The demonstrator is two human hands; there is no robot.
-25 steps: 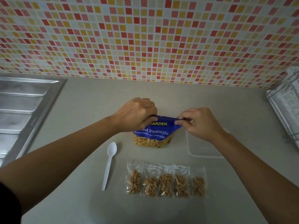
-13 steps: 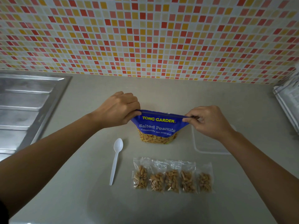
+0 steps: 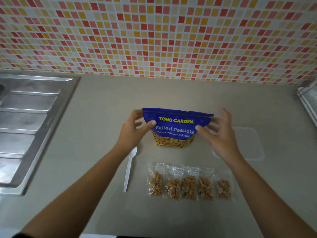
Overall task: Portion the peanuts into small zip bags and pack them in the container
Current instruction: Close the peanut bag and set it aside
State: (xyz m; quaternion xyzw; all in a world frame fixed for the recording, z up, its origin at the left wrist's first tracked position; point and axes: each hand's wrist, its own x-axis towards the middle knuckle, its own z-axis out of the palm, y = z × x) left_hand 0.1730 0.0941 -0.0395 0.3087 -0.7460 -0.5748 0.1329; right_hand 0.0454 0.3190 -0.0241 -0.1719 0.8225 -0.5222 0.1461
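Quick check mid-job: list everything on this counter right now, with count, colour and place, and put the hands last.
Peanut bag: one, blue with yellow lettering, upright at counter centre.
Small zip bags: five, clear, filled with peanuts, in a row in front of the peanut bag.
Spoon: one, white plastic, left of the row.
Container: one, clear, right of the peanut bag, looks empty.
Sink drainboard: one, steel, far left.
Rack: partly visible, right edge.
Tiled wall: red, orange, cream, behind.
Left hand: thumb on the bag's left side.
Right hand: fingers spread at the bag's right side.
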